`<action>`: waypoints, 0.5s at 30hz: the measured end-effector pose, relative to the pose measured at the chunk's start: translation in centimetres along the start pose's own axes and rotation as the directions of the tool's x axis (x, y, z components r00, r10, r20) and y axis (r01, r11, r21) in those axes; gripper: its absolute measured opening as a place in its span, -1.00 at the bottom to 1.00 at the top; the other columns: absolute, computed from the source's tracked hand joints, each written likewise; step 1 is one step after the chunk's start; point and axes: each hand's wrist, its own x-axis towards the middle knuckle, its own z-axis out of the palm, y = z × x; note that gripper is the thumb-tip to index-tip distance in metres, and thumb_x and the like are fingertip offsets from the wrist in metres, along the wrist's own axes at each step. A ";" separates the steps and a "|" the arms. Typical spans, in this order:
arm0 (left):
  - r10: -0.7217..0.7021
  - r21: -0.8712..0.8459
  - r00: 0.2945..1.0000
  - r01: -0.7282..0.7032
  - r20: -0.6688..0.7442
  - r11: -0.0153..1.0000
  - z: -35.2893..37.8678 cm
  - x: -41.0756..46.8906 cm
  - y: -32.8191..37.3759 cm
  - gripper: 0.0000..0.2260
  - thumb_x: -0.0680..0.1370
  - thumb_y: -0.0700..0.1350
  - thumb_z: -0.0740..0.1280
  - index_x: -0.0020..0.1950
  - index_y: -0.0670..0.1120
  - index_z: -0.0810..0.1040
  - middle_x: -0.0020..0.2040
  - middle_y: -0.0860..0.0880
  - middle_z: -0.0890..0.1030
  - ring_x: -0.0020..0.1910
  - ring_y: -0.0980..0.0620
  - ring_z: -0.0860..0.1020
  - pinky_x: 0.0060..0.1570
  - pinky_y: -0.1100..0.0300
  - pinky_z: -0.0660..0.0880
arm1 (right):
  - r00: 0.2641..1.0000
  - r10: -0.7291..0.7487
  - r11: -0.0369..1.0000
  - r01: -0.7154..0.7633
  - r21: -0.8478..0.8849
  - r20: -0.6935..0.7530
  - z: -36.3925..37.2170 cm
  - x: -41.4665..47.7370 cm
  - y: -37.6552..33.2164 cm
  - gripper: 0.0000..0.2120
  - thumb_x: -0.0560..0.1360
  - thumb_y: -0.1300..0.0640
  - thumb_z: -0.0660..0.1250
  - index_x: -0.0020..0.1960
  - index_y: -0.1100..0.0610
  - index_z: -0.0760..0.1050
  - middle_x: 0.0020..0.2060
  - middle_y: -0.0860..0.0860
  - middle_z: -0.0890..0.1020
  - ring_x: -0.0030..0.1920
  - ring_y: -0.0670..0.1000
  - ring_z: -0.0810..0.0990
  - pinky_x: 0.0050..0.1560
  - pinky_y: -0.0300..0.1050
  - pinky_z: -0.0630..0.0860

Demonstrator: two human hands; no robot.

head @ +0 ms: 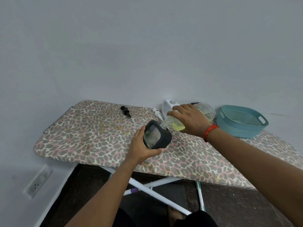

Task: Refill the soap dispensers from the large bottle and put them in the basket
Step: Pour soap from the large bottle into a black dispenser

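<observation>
Head cam view, looking down at a leopard-print ironing board (91, 135) used as a table. The left hand (141, 145) is wrapped round a dark grey square soap dispenser with a clear ribbed window (157, 136), fingers curled under it, holding it tilted just off the board. The right hand (188, 118) grips a large clear plastic bottle with yellow liquid inside (205, 109), tipped over sideways so its neck sits right at the grey dispenser's top opening. Can't tell if anything's actually flowing.

Behind the hands there's a white square dispenser (167, 106) standing by the wall with its top open, a white pump head (157, 113) lying just beside it, and a black pump head (125, 110) lying further left. The teal plastic woven-look basket (229, 126) sits at the right end of the board, near the big bottle, with no dispenser in it. Red thread bracelet (210, 131) on the right wrist.
</observation>
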 end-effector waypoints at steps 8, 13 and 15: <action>0.007 -0.006 1.000 -0.007 -0.001 1.000 0.0 0.0 0.0 -0.03 0.22 0.30 0.65 0.54 0.09 0.35 0.37 0.13 0.47 0.35 0.11 0.46 0.35 -0.01 0.49 | 1.000 -0.008 1.000 0.008 -0.011 0.000 -0.2 0.1 0.0 -0.22 0.25 -0.10 0.64 0.37 -0.03 0.39 0.28 0.12 0.55 0.21 0.19 0.56 0.23 0.13 0.51; 0.014 -0.014 1.000 -0.014 -0.002 1.000 -0.1 0.0 0.1 -0.04 0.22 0.30 0.65 0.53 0.09 0.36 0.36 0.14 0.47 0.35 0.12 0.46 0.35 0.04 0.49 | 1.000 -0.012 1.000 0.012 -0.011 0.000 -0.2 0.2 0.0 -0.21 0.25 -0.06 0.65 0.38 -0.03 0.38 0.28 0.12 0.55 0.21 0.19 0.56 0.24 0.12 0.50; 0.016 -0.014 1.000 -0.016 -0.001 1.000 -0.1 0.0 0.2 -0.04 0.23 0.29 0.66 0.53 0.09 0.36 0.36 0.14 0.48 0.34 0.12 0.47 0.34 0.06 0.49 | 1.000 -0.013 1.000 0.013 -0.006 -0.002 -0.2 0.2 0.0 -0.21 0.24 -0.05 0.66 0.38 -0.03 0.38 0.28 0.12 0.55 0.21 0.19 0.56 0.24 0.13 0.50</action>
